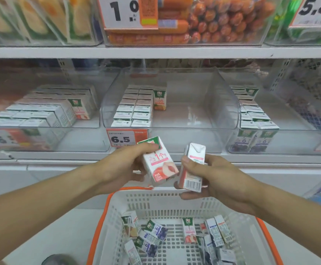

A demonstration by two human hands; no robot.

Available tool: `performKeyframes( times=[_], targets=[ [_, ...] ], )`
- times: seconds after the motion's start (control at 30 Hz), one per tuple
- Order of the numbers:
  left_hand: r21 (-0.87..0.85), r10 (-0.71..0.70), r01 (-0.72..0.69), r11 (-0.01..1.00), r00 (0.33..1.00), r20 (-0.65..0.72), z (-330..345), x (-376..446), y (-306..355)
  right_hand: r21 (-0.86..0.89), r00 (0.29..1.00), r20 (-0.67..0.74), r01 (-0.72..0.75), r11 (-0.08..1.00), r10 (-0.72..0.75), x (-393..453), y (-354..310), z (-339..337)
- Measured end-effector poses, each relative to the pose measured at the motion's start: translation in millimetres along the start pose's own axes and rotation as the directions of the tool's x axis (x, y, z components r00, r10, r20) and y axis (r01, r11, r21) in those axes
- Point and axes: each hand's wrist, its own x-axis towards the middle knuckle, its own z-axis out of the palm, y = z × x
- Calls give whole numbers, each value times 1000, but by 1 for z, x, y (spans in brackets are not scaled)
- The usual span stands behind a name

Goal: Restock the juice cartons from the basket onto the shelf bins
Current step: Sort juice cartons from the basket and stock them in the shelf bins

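My left hand grips a small peach juice carton with its pink front facing me, tilted to the left. My right hand grips a second peach carton, top flap up and barcode towards me. Both cartons hover side by side above the far rim of the white basket with orange trim. Several more cartons lie loose on the basket floor. Ahead, the middle clear shelf bin holds two rows of cartons at its left; its right half is bare.
The left bin holds peach cartons; the right bin holds blueberry cartons. A 6.5 price tag hangs on the middle bin's front. The shelf above carries bins of sausages and other packets. A white shelf edge runs just beyond my hands.
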Motion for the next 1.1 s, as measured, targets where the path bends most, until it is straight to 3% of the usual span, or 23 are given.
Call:
performKeyframes(
  times=[0.1,0.23,0.37,0.47,0.57,0.67,0.83,0.93,1.0,1.1],
  targets=[
    [-51,-70,71,996,997,23,6,2,-2,58,998,35,-52,997,50,-1,-2,-1],
    [31,-139,137,990,986,89,12,1,-7,34,997,65,-54,998,52,-8,-8,-7],
    [-38,-166,176,984,968,189,17,1,-6,-132,999,45,10,991,-4,-14,-9,-6],
    [-26,-184,196,980,952,243,22,1,-4,-305,996,-51,57,951,-76,-16,-5,3],
    [60,-177,167,984,960,217,31,-2,-5,-506,977,-101,112,855,-188,-14,-1,13],
    [116,-186,169,979,970,156,33,-5,-10,-591,977,-14,163,790,-212,-13,1,17],
    [71,-166,155,985,969,183,20,-7,-14,-394,999,29,50,918,-42,-13,-5,1],
    [-6,-142,146,989,967,213,15,-4,-14,-167,976,184,-88,982,119,-12,-7,-3],
    [10,-115,116,993,961,253,11,-4,-11,-88,967,235,-76,993,94,-10,-9,-1],
    [110,-87,57,992,953,291,5,-9,-5,-101,981,192,14,995,5,-6,-8,8]
  ],
)
